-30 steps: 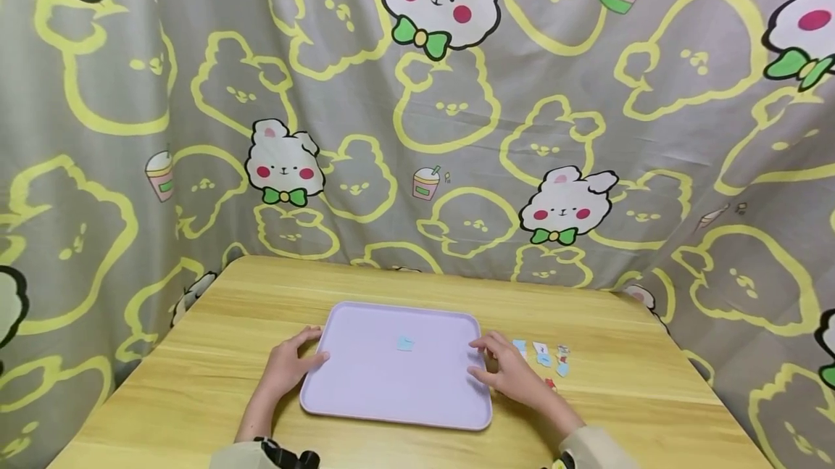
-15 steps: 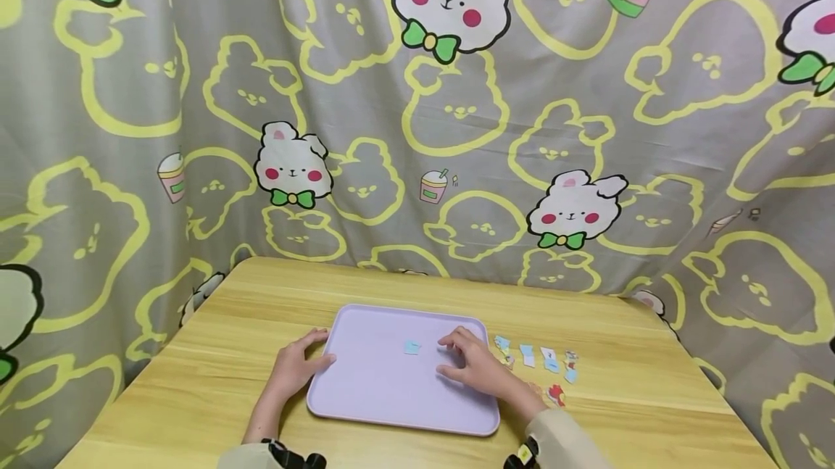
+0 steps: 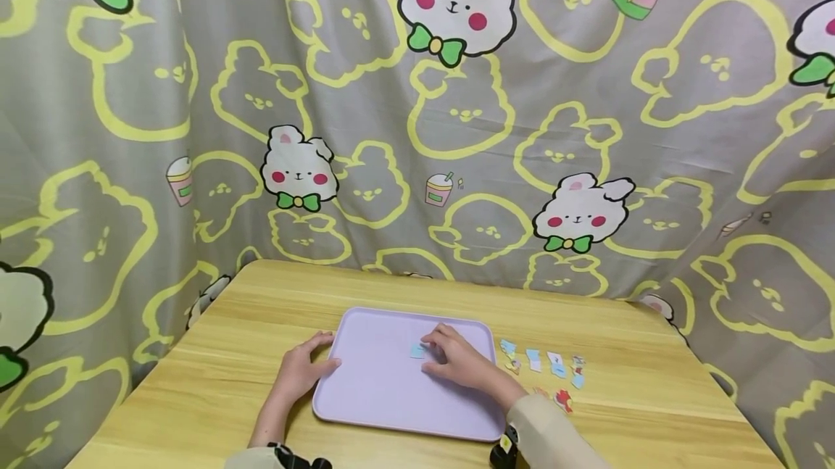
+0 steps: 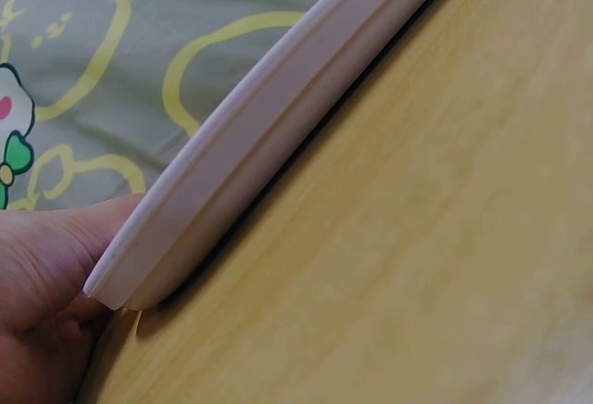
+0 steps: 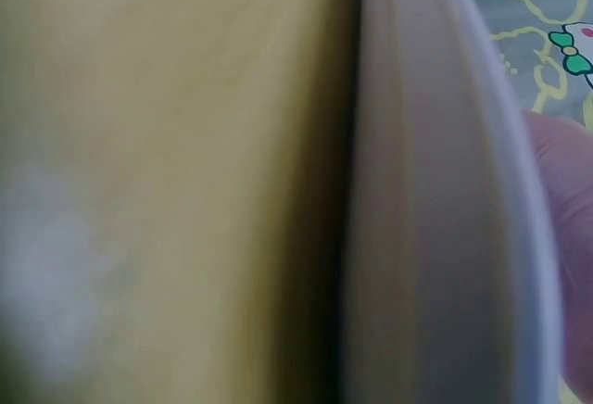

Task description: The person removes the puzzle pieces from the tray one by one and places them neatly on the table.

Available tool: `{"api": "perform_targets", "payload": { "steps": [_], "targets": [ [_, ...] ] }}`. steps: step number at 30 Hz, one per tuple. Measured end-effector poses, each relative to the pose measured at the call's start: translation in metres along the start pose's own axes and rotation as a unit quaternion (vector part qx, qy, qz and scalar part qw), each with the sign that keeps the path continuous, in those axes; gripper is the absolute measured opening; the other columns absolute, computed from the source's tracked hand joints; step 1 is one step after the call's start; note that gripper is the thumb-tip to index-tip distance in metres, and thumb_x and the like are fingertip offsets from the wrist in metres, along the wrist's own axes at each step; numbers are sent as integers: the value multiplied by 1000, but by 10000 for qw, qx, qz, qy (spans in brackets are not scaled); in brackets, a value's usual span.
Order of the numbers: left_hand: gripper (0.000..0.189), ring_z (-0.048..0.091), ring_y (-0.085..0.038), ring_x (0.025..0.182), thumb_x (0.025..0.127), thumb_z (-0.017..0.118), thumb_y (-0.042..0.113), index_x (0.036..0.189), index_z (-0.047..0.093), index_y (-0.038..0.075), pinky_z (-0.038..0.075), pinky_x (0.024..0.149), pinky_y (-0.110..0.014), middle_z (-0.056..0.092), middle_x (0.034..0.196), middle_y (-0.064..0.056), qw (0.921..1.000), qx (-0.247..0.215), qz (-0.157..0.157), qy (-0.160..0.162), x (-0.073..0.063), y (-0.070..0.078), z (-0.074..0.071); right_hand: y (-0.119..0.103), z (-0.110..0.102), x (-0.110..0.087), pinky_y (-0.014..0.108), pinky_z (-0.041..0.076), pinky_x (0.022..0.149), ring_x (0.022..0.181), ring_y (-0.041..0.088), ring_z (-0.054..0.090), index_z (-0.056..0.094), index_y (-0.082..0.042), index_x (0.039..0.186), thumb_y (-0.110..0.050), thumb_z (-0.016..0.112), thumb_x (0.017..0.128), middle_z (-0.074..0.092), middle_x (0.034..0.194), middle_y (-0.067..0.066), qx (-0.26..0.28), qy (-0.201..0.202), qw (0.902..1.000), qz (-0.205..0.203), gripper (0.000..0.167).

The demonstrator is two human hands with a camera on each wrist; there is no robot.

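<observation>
A lilac tray (image 3: pixel 372 400) lies on the wooden table. My left hand (image 3: pixel 303 369) rests at its left rim, thumb lying over the edge; the left wrist view shows that thumb (image 4: pixel 97 223) beside the tray wall. Over the right half of the tray is my right hand (image 3: pixel 455 359), its fingers loosely bent and parted from the thumb. A small light-blue puzzle-like piece (image 3: pixel 416 351) lies on the tray right at these fingertips, partly overlapped by them. In the right wrist view the tray wall (image 5: pixel 445 191) covers most of that hand.
Several small printed pieces lie on the table right of the tray: light-blue ones (image 3: pixel 533 359), a white-and-blue pair (image 3: pixel 556 364), a red one (image 3: pixel 563 401). A patterned curtain (image 3: pixel 365 106) hangs behind and beside the table (image 3: pixel 280 295).
My right hand has moved left from the tray's right rim to the light-blue piece. The left hand stays at the left rim. The whole head view has shifted slightly.
</observation>
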State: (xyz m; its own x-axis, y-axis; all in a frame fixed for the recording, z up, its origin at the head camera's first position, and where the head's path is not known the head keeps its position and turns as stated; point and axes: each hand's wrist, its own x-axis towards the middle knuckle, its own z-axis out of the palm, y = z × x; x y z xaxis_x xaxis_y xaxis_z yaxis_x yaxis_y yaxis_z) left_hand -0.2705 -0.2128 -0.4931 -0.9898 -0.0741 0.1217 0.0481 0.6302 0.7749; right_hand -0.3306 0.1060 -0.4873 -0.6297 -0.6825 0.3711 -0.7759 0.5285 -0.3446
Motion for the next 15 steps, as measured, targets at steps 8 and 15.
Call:
{"api": "perform_targets", "payload": {
  "steps": [8, 15],
  "targets": [
    [48, 40, -46, 139, 86, 74, 18, 129, 62, 1, 33, 115, -59, 50, 143, -26, 10000, -5, -6, 32, 0, 1, 2, 0, 4, 10, 16, 42, 70, 81, 5, 42, 68, -3, 108, -22, 70, 91, 50, 87, -3, -242, -226, 9994, 125, 26],
    [47, 40, -46, 139, 86, 73, 17, 129, 61, 1, 33, 115, -60, 49, 144, -26, 10000, 6, -15, 43, 0, 1, 1, -5, 7, 17, 15, 42, 66, 75, 2, 41, 69, -3, 96, -16, 71, 89, 49, 81, -4, -237, -207, 9995, 86, 14]
  ]
}}
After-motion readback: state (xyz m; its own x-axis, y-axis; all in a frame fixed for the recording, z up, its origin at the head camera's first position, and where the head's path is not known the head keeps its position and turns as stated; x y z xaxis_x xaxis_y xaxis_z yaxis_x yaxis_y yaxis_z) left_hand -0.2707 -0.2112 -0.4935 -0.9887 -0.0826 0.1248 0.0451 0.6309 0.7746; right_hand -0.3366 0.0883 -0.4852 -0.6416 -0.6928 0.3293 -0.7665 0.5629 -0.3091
